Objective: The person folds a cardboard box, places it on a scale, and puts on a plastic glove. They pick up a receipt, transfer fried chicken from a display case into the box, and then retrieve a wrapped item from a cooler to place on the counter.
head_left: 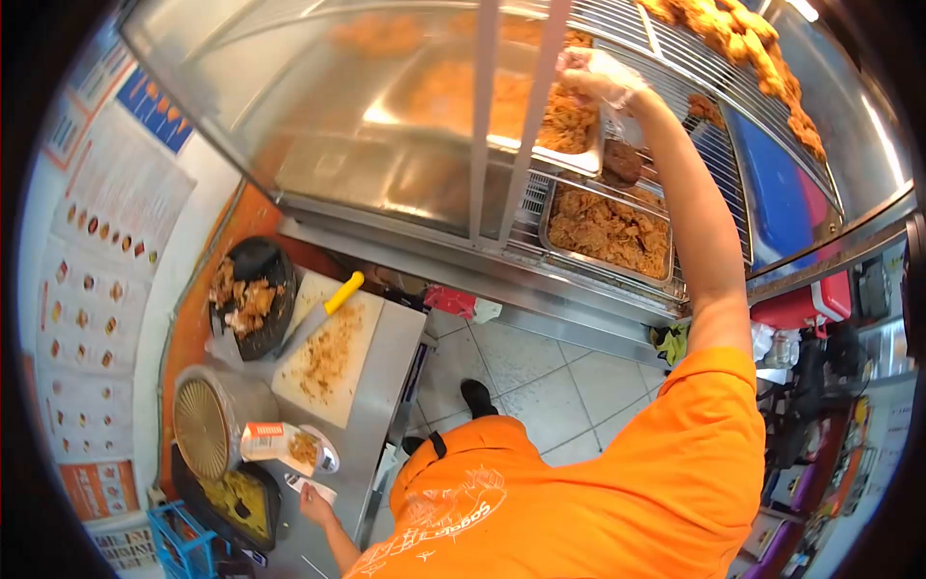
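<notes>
My right hand (600,79), in a clear plastic glove, reaches into the warming cabinet at the upper shelf. Its fingers are curled over a metal tray of fried chicken (569,124); what they grip, if anything, cannot be made out. Below my forearm sits another tray of fried chicken (608,232), with a dark brown piece (622,162) just above it. Low on the left, my left hand (313,504) pinches a small white printed slip (311,488) at the steel counter. Close by it stands an orange and white paper container (280,442) with crumbly food inside.
A yellow-handled knife (323,314) lies on a crumb-covered cutting board (352,381). Beside it are a black bowl of chicken pieces (249,299), a round lidded tub (207,425) and a black tray of yellow food (236,507). A sliding glass door frame (482,125) borders my reach.
</notes>
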`<state>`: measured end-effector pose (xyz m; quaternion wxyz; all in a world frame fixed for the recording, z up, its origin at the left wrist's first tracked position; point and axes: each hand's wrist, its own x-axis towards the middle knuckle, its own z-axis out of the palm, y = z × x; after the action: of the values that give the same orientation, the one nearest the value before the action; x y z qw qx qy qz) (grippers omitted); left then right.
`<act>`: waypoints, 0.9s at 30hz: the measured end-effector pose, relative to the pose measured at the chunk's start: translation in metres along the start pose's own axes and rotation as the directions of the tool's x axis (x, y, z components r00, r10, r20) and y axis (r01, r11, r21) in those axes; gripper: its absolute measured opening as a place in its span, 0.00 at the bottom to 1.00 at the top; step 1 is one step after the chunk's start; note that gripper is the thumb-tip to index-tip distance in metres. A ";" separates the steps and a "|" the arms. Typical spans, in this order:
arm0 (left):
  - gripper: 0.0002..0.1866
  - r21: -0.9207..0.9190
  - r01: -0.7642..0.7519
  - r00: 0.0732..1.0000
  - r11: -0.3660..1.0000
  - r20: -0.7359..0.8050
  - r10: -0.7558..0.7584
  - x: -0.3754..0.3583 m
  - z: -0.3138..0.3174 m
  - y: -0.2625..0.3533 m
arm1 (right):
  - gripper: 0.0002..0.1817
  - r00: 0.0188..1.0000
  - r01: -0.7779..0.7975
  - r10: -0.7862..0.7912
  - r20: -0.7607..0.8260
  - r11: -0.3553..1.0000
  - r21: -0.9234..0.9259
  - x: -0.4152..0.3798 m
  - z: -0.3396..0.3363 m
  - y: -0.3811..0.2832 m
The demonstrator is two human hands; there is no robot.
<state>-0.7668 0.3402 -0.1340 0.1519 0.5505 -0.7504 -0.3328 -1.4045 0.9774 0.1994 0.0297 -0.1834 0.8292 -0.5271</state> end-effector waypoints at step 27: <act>0.17 0.328 -0.085 0.996 0.941 0.030 0.079 -0.010 -0.022 -0.029 | 0.16 0.999 0.036 -0.029 0.022 0.902 -0.429 0.027 -0.021 -0.014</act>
<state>-0.7294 0.3369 -0.1363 0.0655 0.5337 -0.8189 -0.2007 -1.4310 0.9811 0.2244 -0.0141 -0.2031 0.9215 -0.3306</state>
